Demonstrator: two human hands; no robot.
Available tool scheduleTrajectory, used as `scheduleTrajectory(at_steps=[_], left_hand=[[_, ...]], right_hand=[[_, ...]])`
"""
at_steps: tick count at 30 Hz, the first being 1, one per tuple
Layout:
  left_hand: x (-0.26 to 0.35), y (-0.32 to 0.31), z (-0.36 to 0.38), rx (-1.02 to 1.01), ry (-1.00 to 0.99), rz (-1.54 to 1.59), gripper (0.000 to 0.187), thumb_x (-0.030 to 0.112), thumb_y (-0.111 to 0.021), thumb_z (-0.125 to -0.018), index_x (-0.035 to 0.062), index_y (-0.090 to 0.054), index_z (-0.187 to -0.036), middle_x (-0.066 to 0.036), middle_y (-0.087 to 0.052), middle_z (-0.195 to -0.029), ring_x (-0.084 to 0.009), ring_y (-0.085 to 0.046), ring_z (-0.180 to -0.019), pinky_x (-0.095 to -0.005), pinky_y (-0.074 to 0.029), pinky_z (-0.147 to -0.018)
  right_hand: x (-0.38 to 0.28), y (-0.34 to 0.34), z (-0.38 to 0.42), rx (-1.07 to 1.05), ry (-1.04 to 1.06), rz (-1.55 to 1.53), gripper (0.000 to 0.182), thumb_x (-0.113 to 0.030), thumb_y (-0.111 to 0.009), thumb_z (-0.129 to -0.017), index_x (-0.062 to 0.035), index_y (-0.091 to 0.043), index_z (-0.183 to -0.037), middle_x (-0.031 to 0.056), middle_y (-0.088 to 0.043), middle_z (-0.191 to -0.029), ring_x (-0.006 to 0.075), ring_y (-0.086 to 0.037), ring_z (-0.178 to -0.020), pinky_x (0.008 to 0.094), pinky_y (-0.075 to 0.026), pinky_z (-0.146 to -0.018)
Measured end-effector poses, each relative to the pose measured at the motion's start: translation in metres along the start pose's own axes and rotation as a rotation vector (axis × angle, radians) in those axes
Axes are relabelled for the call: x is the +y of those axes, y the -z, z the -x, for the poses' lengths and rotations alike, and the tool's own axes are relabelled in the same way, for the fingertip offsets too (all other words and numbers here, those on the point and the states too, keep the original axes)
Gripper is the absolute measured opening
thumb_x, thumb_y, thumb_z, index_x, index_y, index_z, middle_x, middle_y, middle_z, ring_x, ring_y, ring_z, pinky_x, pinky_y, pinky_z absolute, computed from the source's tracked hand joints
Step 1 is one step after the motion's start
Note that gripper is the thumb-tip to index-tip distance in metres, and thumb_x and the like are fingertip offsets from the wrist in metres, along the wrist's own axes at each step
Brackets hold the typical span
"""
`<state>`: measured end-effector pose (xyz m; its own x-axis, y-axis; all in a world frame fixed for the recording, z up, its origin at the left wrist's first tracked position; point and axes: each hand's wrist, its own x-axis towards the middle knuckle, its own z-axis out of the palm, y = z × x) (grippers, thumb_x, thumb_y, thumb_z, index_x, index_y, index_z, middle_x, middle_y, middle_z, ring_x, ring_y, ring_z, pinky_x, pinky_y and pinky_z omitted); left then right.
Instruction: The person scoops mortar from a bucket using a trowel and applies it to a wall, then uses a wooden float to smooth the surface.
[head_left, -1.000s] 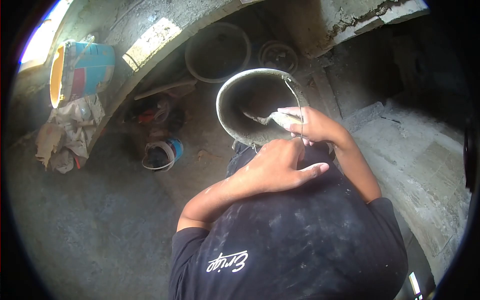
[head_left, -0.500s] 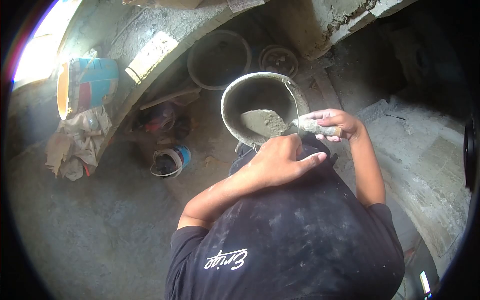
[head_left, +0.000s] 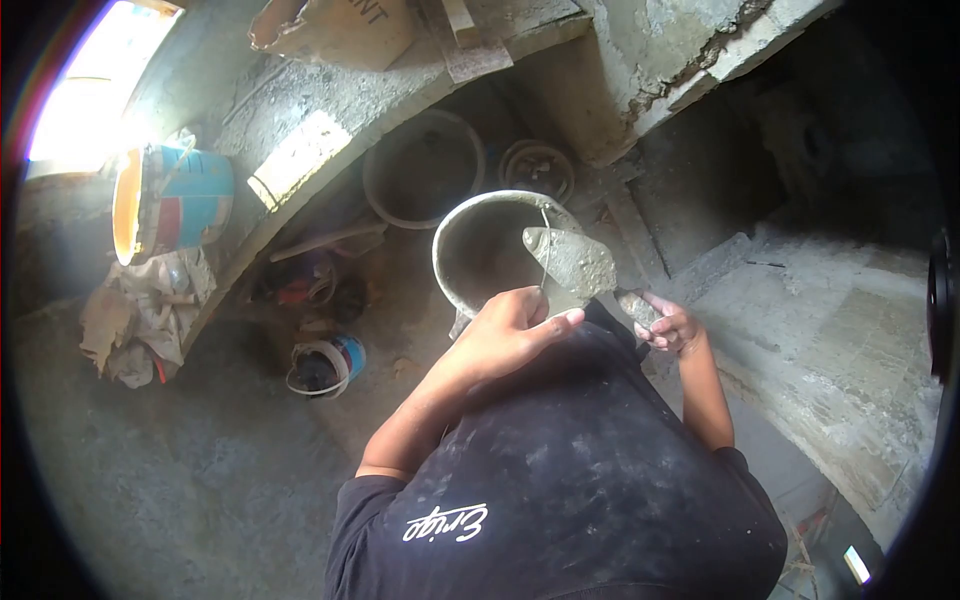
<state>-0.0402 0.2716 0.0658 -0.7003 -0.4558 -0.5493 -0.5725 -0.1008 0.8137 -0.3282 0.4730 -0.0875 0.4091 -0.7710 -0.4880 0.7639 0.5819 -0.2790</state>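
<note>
My left hand point(head_left: 515, 328) is closed around the thin wire handle point(head_left: 546, 250) of a mortar-stained bucket point(head_left: 447, 262), at its near rim. The bucket's inside is dark, so its contents are hard to make out. In my right hand point(head_left: 675, 325) is the crusted grip of a trowel point(head_left: 580, 262). Its blade carries wet grey mortar and points left, over the right part of the bucket's opening.
Behind stand a large round tub point(head_left: 480, 165) and a smaller round container point(head_left: 568, 180). A small bucket point(head_left: 350, 362) sits on the floor at left. A blue bucket point(head_left: 200, 205) and a cement bag point(head_left: 350, 35) rest on the ledge point(head_left: 400, 95). A rough slab point(head_left: 820, 310) lies at right.
The trowel has risen from inside the bucket and moved right with mortar on it. My right hand has moved down in the view. My left hand and the bucket have shifted slightly left.
</note>
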Motion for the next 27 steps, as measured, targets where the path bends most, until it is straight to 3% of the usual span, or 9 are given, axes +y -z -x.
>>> scheduleTrajectory(at_steps=[3,6,9,11,12,15,16,19,27], left_hand=[[-0.002,0.007,-0.003,-0.013,-0.013,0.045,0.059,0.055,-0.059,-0.087,0.0,-0.05,-0.07,-0.007,-0.051,-0.066,-0.0159,-0.048,-0.064,-0.0355,-0.041,-0.061],[-0.017,0.008,-0.009,-0.107,-0.093,0.34,0.042,0.048,-0.042,-0.1,0.0132,-0.041,-0.076,0.008,-0.028,-0.065,-0.0047,-0.023,-0.06,-0.025,-0.019,-0.051],[-0.017,0.013,-0.01,-0.122,-0.103,0.399,0.043,0.049,-0.041,-0.1,0.0147,-0.036,-0.074,0.008,-0.026,-0.065,-0.0051,-0.021,-0.06,-0.0247,-0.018,-0.052],[-0.016,0.016,-0.012,-0.122,-0.124,0.392,0.043,0.049,-0.039,-0.1,0.0154,-0.033,-0.074,0.008,-0.025,-0.065,-0.0056,-0.02,-0.059,-0.0248,-0.017,-0.051],[-0.018,0.019,-0.014,-0.123,-0.113,0.416,0.043,0.049,-0.039,-0.1,0.0153,-0.034,-0.074,0.008,-0.025,-0.064,-0.0056,-0.02,-0.059,-0.0248,-0.017,-0.051],[-0.013,0.027,-0.021,-0.12,-0.102,0.432,0.043,0.049,-0.038,-0.101,0.0151,-0.035,-0.074,0.009,-0.026,-0.062,-0.0052,-0.02,-0.057,-0.0246,-0.017,-0.051],[-0.013,0.03,-0.023,-0.11,-0.094,0.454,0.043,0.049,-0.037,-0.101,0.0151,-0.035,-0.074,0.009,-0.026,-0.061,-0.005,-0.02,-0.057,-0.0246,-0.016,-0.05],[-0.015,0.043,-0.036,-0.091,-0.083,0.474,0.044,0.05,-0.037,-0.101,0.0151,-0.036,-0.075,0.009,-0.025,-0.06,-0.0046,-0.018,-0.055,-0.0246,-0.015,-0.05],[-0.018,0.116,-0.09,-0.026,-0.044,0.76,0.051,0.061,-0.042,-0.094,0.0135,-0.039,-0.075,0.008,-0.026,-0.054,-0.003,-0.017,-0.046,-0.0225,-0.012,-0.044]], right_hand=[[0.009,0.027,-0.007,0.111,-0.044,0.019,0.081,-0.002,-0.066,-0.071,-0.002,-0.028,-0.143,0.0218,-0.061,-0.089,0.0163,-0.056,-0.049,0.023,-0.045,-0.045],[0.004,0.03,-0.015,0.169,-0.113,0.201,0.072,-0.007,-0.066,-0.073,-0.0015,-0.037,-0.139,0.0173,-0.064,-0.097,0.0188,-0.064,-0.072,0.0284,-0.051,-0.062],[0.002,0.036,-0.028,0.305,-0.076,0.369,0.063,-0.015,-0.069,-0.073,0.0005,-0.049,-0.131,0.0147,-0.066,-0.1,0.0215,-0.063,-0.093,0.033,-0.051,-0.078],[-0.005,0.038,-0.041,0.484,0.059,1.296,0.059,-0.022,-0.072,-0.07,0.0047,-0.056,-0.121,0.018,-0.066,-0.103,0.0234,-0.063,-0.093,0.0331,-0.05,-0.077],[-0.011,0.009,-0.045,0.589,0.114,1.436,0.061,-0.027,-0.075,-0.067,0.0096,-0.058,-0.113,0.0211,-0.066,-0.1,0.0238,-0.064,-0.091,0.0348,-0.049,-0.077],[-0.005,-0.022,-0.071,0.844,0.245,1.729,0.053,-0.025,-0.073,-0.066,0.0007,-0.059,-0.11,0.0259,-0.066,-0.094,0.0394,-0.065,-0.088,0.0449,-0.05,-0.078],[-0.003,-0.032,-0.078,0.936,0.255,1.699,0.045,-0.023,-0.072,-0.067,-0.0031,-0.059,-0.106,0.0258,-0.065,-0.097,0.0439,-0.061,-0.092,0.0475,-0.049,-0.077],[0.0,-0.035,-0.095,0.988,0.447,1.634,0.036,-0.02,-0.071,-0.067,-0.0037,-0.062,-0.097,0.0225,-0.066,-0.087,0.0421,-0.064,-0.085,0.0465,-0.05,-0.073],[-0.025,-0.046,-0.129,1.029,0.726,1.584,0.035,-0.024,-0.074,-0.066,-0.0017,-0.064,-0.091,0.0214,-0.066,-0.085,0.0411,-0.064,-0.082,0.0451,-0.051,-0.072]])
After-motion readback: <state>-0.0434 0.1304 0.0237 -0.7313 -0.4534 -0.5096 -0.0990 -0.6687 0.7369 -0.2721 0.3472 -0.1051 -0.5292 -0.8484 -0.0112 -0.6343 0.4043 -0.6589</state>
